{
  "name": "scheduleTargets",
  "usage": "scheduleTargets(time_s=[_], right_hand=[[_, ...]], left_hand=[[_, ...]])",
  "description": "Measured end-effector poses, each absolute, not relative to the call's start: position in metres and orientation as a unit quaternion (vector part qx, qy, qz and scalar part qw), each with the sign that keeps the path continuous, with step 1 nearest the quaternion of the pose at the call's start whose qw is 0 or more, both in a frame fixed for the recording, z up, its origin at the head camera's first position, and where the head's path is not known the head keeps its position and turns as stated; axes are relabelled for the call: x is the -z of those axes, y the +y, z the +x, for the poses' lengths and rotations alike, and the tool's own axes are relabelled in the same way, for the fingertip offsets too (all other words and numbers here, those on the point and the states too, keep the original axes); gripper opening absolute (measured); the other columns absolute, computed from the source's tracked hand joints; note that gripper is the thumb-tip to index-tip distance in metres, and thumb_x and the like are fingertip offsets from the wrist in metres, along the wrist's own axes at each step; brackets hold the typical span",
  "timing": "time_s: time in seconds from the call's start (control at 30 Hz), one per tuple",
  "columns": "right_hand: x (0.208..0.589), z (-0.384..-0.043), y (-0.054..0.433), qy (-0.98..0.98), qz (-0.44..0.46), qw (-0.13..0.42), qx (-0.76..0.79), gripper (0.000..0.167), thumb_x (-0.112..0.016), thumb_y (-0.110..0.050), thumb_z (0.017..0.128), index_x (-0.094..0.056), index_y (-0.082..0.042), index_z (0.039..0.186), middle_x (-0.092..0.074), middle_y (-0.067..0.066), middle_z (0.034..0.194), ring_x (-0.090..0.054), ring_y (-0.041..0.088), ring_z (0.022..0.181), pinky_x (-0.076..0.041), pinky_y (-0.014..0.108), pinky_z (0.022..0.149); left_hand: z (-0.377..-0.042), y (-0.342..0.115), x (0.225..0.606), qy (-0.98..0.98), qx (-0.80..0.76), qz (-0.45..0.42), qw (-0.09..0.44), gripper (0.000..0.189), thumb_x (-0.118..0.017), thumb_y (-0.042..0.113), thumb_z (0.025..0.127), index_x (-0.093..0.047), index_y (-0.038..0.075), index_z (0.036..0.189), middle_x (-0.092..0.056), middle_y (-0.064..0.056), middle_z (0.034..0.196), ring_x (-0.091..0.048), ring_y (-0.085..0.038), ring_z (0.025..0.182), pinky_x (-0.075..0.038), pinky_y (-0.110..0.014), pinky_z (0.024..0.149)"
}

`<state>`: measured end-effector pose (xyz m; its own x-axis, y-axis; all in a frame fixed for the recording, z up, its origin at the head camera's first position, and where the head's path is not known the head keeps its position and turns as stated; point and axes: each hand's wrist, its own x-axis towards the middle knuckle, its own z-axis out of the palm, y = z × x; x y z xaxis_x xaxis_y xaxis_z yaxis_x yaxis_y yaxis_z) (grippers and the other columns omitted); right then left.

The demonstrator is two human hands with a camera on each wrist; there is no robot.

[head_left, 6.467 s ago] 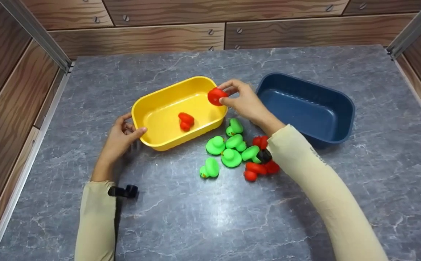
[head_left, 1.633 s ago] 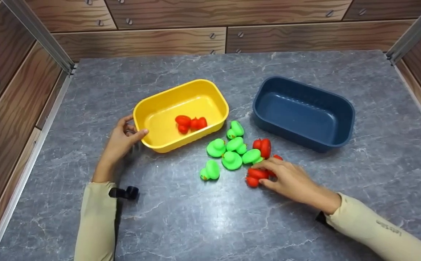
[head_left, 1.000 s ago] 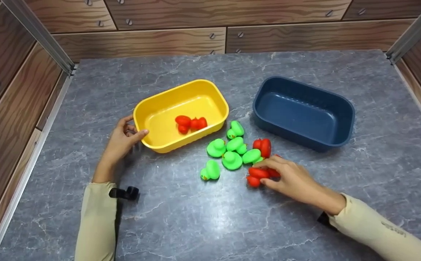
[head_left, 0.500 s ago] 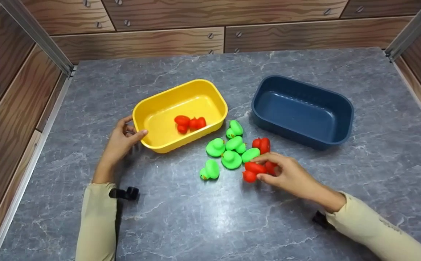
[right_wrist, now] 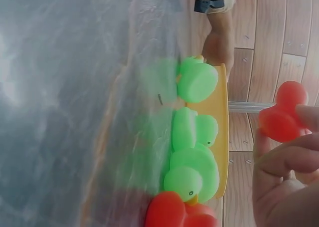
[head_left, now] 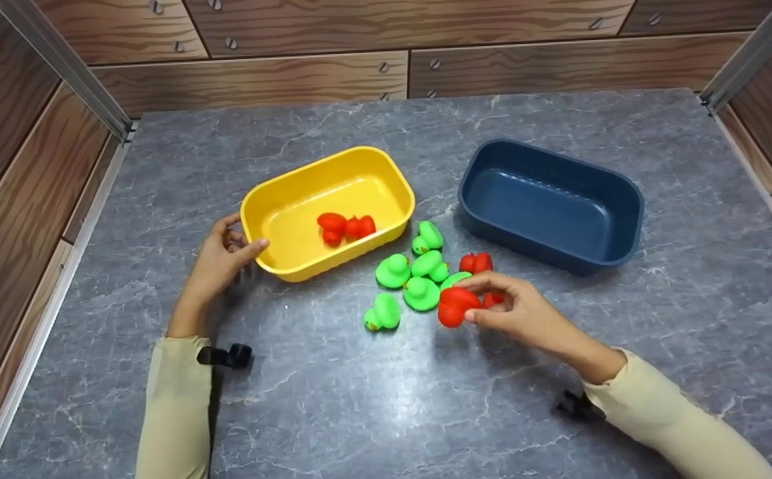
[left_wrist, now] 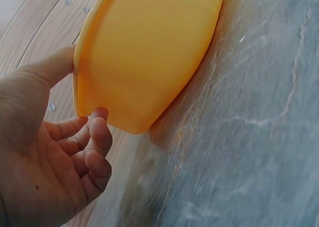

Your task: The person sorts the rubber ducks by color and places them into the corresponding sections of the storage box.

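My left hand (head_left: 216, 263) grips the left end of a yellow tub (head_left: 373, 189), its thumb over the rim. The left wrist view shows this hand (left_wrist: 55, 147) against the tub's end wall, fingers curled. Two red rubber ducks (head_left: 333, 227) lie inside the tub. Between thumb and fingers my right hand (head_left: 526, 316) pinches another red rubber duck (head_left: 456, 307). In the right wrist view that duck (right_wrist: 284, 118) is raised off the table. Several green rubber ducks (head_left: 392, 271) lie left of it; one is partly hidden behind the right hand.
More red ducks (head_left: 476, 263) lie behind and beside the right hand, partly covered by it. A dark blue tub (head_left: 546, 206) with nothing in it stands at the right. The grey marbled table (head_left: 333, 399) has wood-patterned walls (head_left: 279, 76) around it.
My right hand has lifted the red duck off the table and moved slightly left. Earlier it held another red duck over the yellow tub; two now lie inside. The left hand has stayed put.
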<state>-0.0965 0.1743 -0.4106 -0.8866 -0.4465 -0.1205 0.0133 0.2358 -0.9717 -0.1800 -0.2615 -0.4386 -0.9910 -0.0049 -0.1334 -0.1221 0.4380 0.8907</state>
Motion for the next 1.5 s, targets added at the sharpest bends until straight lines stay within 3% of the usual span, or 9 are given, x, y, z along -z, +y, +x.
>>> scheduleTargets(time_s=[0.23,0.47,0.53,0.63,0.73,0.87,1.03,1.5], right_hand=[[0.408,-0.1,0.169,0.761,-0.121,0.198,0.605,0.042,-0.072,-0.012,0.086,-0.059,-0.001,0.124,-0.061,0.006,0.105,-0.048,0.012,0.058,-0.041,0.018,0.053],[0.403,-0.107,0.162,0.742,-0.123,0.184,0.633,0.038,-0.071,-0.011,0.086,-0.061,-0.007,0.123,-0.065,0.003,0.101,-0.039,0.006,0.044,-0.033,0.017,0.042],[0.402,-0.109,0.159,0.736,-0.132,0.178,0.64,0.038,-0.071,-0.01,0.086,-0.06,-0.005,0.123,-0.066,0.0,0.103,-0.047,0.006,0.05,-0.038,0.018,0.046],[0.401,-0.113,0.153,0.734,-0.141,0.165,0.643,0.039,-0.07,-0.009,0.086,-0.06,-0.003,0.123,-0.067,-0.005,0.108,-0.06,0.009,0.071,-0.047,0.02,0.058],[0.398,-0.117,0.147,0.73,-0.144,0.153,0.65,0.039,-0.069,-0.006,0.086,-0.059,-0.002,0.124,-0.066,-0.005,0.11,-0.063,0.014,0.092,-0.052,0.023,0.071],[0.39,-0.123,0.139,0.717,-0.139,0.139,0.669,0.038,-0.068,-0.005,0.087,-0.059,-0.003,0.124,-0.066,-0.002,0.108,-0.058,0.011,0.072,-0.048,0.02,0.06],[0.381,-0.132,0.132,0.709,-0.121,0.136,0.681,0.038,-0.068,-0.008,0.088,-0.06,-0.007,0.125,-0.064,0.003,0.11,-0.036,0.007,0.045,-0.032,0.017,0.044],[0.376,-0.168,0.123,0.725,-0.086,0.134,0.671,0.04,-0.069,-0.018,0.089,-0.059,-0.014,0.127,-0.063,0.002,0.107,-0.035,0.009,0.049,-0.031,0.018,0.047]], left_hand=[[-0.18,-0.263,0.441,0.849,-0.522,-0.049,0.068,0.077,-0.069,0.034,0.089,-0.028,0.007,0.149,-0.05,-0.004,0.101,-0.049,-0.007,0.072,-0.042,-0.019,0.056],[-0.181,-0.265,0.443,0.844,-0.53,-0.048,0.067,0.077,-0.069,0.03,0.089,-0.028,0.005,0.149,-0.05,-0.003,0.1,-0.05,-0.006,0.073,-0.043,-0.018,0.059],[-0.18,-0.266,0.444,0.844,-0.529,-0.049,0.068,0.077,-0.069,0.029,0.089,-0.027,0.005,0.149,-0.05,-0.003,0.1,-0.05,-0.006,0.074,-0.043,-0.018,0.06],[-0.18,-0.267,0.444,0.844,-0.529,-0.052,0.068,0.077,-0.069,0.029,0.089,-0.028,0.005,0.149,-0.051,-0.003,0.1,-0.05,-0.006,0.075,-0.043,-0.018,0.06],[-0.18,-0.267,0.444,0.845,-0.529,-0.052,0.065,0.077,-0.07,0.03,0.088,-0.029,0.006,0.149,-0.051,-0.003,0.1,-0.05,-0.006,0.075,-0.043,-0.018,0.06],[-0.18,-0.265,0.441,0.846,-0.527,-0.051,0.062,0.077,-0.07,0.032,0.088,-0.03,0.007,0.149,-0.05,-0.003,0.099,-0.05,-0.007,0.076,-0.043,-0.017,0.061],[-0.18,-0.263,0.439,0.845,-0.529,-0.05,0.061,0.077,-0.07,0.033,0.088,-0.03,0.006,0.148,-0.05,-0.004,0.099,-0.05,-0.007,0.077,-0.044,-0.017,0.062],[-0.181,-0.262,0.439,0.841,-0.536,-0.042,0.064,0.077,-0.07,0.029,0.088,-0.029,0.003,0.148,-0.052,-0.003,0.098,-0.051,-0.005,0.073,-0.044,-0.017,0.062]])
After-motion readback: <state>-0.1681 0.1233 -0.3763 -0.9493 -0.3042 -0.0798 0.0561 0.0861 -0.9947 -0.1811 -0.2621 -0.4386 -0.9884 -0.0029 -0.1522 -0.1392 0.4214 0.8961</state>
